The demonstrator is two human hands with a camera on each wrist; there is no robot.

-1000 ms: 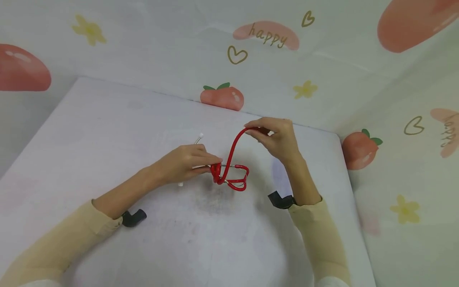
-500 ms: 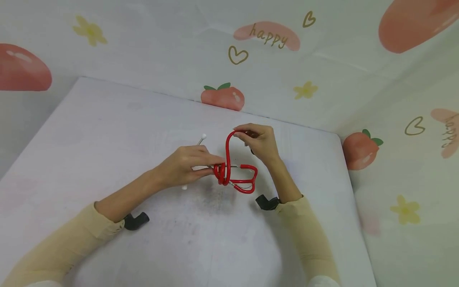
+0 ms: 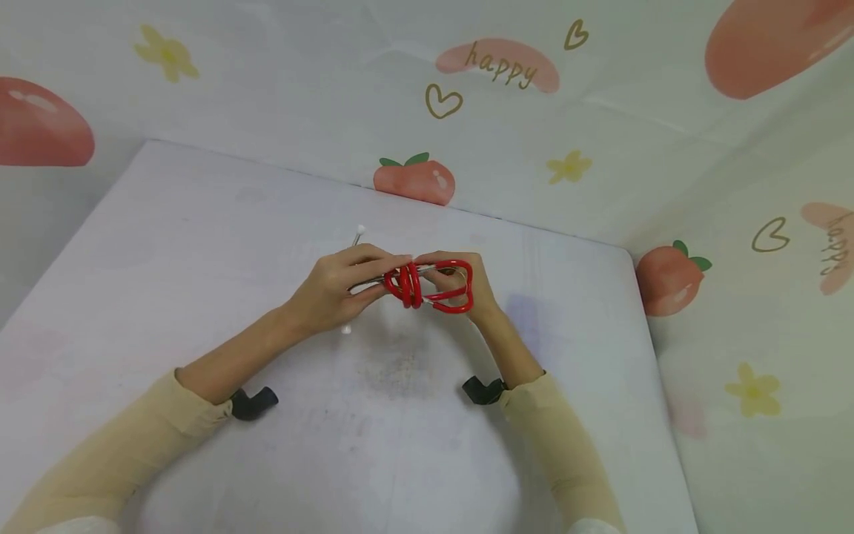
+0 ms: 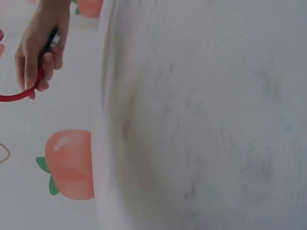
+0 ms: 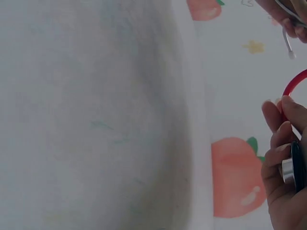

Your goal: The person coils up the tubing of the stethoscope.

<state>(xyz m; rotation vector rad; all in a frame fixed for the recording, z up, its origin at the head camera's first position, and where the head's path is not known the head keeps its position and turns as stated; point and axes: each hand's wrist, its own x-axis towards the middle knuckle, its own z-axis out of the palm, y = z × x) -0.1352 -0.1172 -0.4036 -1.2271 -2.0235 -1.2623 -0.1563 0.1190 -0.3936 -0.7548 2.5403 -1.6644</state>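
A stethoscope with red tubing (image 3: 416,285) is held up over the table, its tube wound in several turns around the metal ear tubes. My left hand (image 3: 336,285) pinches the ear tubes beside the coils; the white ear tips (image 3: 361,229) stick out past that hand. Behind the red loop at the right end is my right hand (image 3: 482,295), partly covered by it in the head view. In the right wrist view, its fingers grip the red tube near the end, and the dark, silver-sided chest piece (image 5: 296,165) sits inside the palm.
The white table (image 3: 300,445) carries faint smudges. Behind and to the right stands a pale wall covering (image 3: 300,96) printed with peaches, flowers and hearts. Black curved pieces (image 3: 253,404) are attached at both sleeve cuffs.
My right hand has come down and left, bringing the free tube around behind the ear tubes and adding to the wrap. The left hand has risen slightly with the stethoscope.
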